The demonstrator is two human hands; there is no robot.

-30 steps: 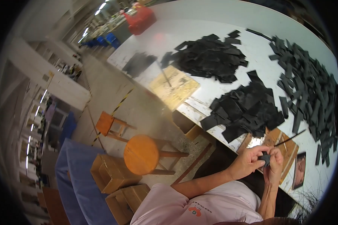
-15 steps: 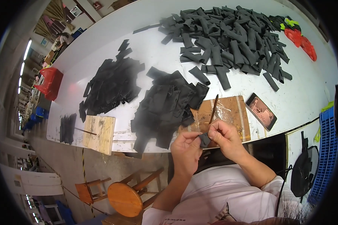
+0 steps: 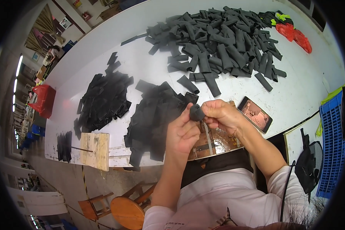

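A small dark grey fabric tube (image 3: 196,112) is held up between both hands, its end facing upward. My left hand (image 3: 183,131) pinches its left side with thumb and forefinger, the other fingers curled. From the right, my right hand (image 3: 220,116) grips its edge, fingers bent. Below them, a brown taped board (image 3: 211,147) lies at the table's near edge, partly covered by my hands. To the left is a heap of flat dark fabric pieces (image 3: 151,122); a large pile of rolled grey fabric tubes (image 3: 226,46) spreads farther back.
Another heap of black pieces (image 3: 103,101) lies farther left, near a pale wooden block (image 3: 96,151) and a small dark stack (image 3: 64,146). A phone (image 3: 255,114) rests to the right. Red bags (image 3: 44,101) stand far left, a blue basket (image 3: 332,142) right, a wooden stool (image 3: 128,212) below.
Both hands have risen away from me with the fabric tube, moving slightly left. They now cover more of the board, and the upright brown stick no longer shows clearly. The view has shifted.
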